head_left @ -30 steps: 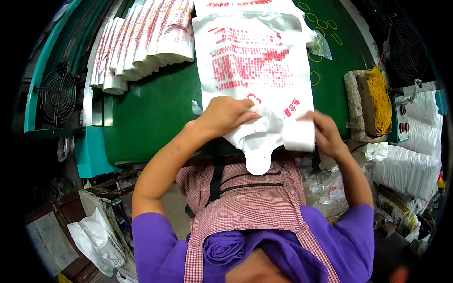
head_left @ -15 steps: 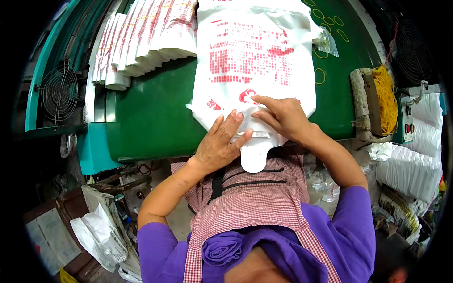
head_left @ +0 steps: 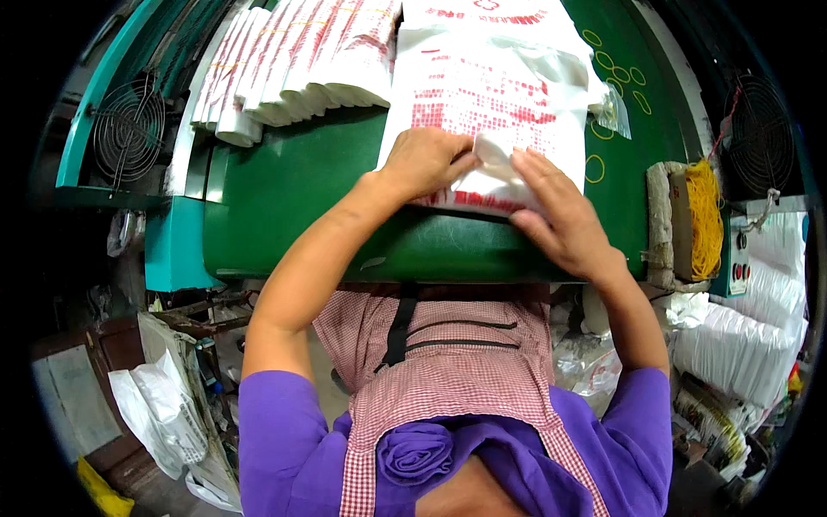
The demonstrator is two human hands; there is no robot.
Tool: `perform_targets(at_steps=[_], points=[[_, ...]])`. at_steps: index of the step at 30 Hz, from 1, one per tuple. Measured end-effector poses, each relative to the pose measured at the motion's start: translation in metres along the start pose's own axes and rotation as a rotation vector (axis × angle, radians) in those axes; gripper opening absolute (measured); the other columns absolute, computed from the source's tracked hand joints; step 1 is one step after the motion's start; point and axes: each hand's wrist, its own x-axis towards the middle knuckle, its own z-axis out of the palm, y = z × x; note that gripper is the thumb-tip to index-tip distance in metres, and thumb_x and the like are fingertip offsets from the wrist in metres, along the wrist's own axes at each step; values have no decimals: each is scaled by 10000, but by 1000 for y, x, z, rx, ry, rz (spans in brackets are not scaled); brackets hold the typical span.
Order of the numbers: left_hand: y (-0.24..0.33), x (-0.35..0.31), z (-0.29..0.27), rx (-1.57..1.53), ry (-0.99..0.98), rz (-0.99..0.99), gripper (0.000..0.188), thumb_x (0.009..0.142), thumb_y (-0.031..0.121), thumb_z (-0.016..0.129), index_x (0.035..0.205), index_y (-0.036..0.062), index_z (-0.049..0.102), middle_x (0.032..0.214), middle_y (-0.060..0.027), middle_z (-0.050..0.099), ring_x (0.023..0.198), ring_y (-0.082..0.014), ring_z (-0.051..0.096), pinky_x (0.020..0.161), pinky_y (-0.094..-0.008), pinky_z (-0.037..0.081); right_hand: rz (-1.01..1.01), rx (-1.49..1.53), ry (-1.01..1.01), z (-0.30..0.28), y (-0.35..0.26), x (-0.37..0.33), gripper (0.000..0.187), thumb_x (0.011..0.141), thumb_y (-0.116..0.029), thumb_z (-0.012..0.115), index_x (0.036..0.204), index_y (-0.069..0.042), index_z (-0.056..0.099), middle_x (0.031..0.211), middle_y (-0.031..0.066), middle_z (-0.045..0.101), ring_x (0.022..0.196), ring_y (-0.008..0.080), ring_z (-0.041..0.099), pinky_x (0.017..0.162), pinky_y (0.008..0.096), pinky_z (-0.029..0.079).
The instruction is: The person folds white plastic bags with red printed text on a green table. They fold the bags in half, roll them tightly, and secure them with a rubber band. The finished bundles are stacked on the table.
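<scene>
A flat stack of white plastic bags with red print lies before me on the green table, its near end turned up into a fold. My left hand is closed at the left of the fold, fingers curled, pinching the plastic. On the right side my right hand rests with fingers stretched over the folded plastic, its thumb apart near the lower fold edge. What lies beneath both palms is hidden.
Rolled bundles of printed bags stand in a row at the far left. Several loose yellow rubber bands lie right of the bags, near a small clear bag. A box of yellow rubber bands hangs at the table's right edge.
The bag's near end, with its white rounded tab, has been folded up and away from me. Both hands moved; the left went farther away and closed on the plastic. The view shifted slightly.
</scene>
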Motion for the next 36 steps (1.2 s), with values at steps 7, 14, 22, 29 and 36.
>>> perform_targets(at_steps=[7,14,22,29,36], points=[[29,-51,19,198,252,270,555,715,304,723,1181,33,592,1278,-174,515,1218,-320,480,1032,-463,369,33,-398,-72,33,29,-13,611,843,-334,649,1326,-11,460,1452,179,358,1372,368,289,1093,474,292],[16,-20,21,124,87,147,270,734,46,632,997,13,578,1008,-145,631,947,-318,620,750,-398,508,480,1097,200,36,-26,-74,488,935,-195,569,1349,11,415,1358,226,469,1187,337,541,926,372,487],[26,-71,-23,-118,-443,331,344,698,26,661,1029,114,629,1234,-121,512,1323,-355,359,1041,-578,265,706,1395,120,16,75,-57,440,883,-56,527,1297,62,441,1280,168,547,1175,278,550,1028,434,421],[1,-49,-38,-187,-598,-149,299,767,251,706,1036,123,679,956,-170,644,921,-300,617,819,-388,486,-70,345,-90,6,49,-59,689,777,50,592,1413,-114,383,1477,156,357,1341,317,388,1096,375,344],[41,-45,-63,326,53,594,270,646,105,669,915,86,646,1214,-120,562,1147,-313,516,1001,-483,387,-242,-443,-337,-7,57,-21,570,889,-63,452,1376,-360,439,1499,19,353,1384,281,320,1123,453,286]])
